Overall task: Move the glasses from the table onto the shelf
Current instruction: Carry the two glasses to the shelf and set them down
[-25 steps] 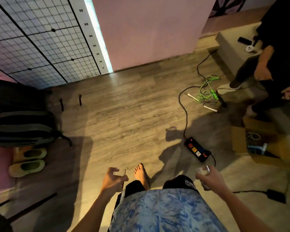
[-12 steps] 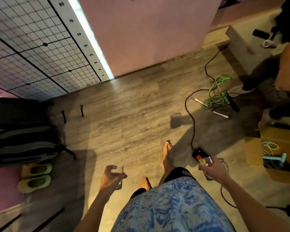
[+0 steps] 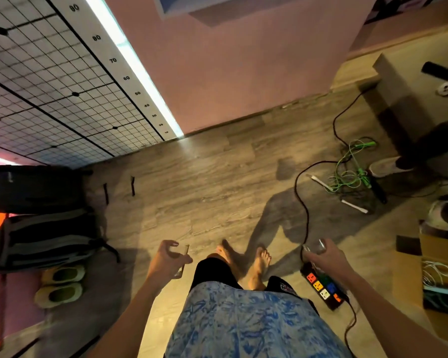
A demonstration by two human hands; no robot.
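I stand on a wooden floor and look down at my bare feet. My left hand (image 3: 167, 259) grips a clear drinking glass (image 3: 182, 258) at waist height, left of my legs. My right hand (image 3: 326, 258) is closed around a second clear glass (image 3: 314, 247), held above a black power strip. Both glasses are partly hidden by my fingers. Neither the table nor the shelf is in view.
A black power strip (image 3: 323, 289) and its cable (image 3: 304, 202) lie at my right foot, with tangled green cords (image 3: 352, 166) beyond. Bags (image 3: 36, 215) and slippers (image 3: 60, 284) sit at the left. A cardboard box (image 3: 440, 270) and another person's shoe (image 3: 388, 166) are at the right. A pink wall (image 3: 230, 60) stands ahead.
I have stepped forward toward the pink wall; the power strip has slid from ahead of me to beside my right foot. Both hands keep hold of their glasses.
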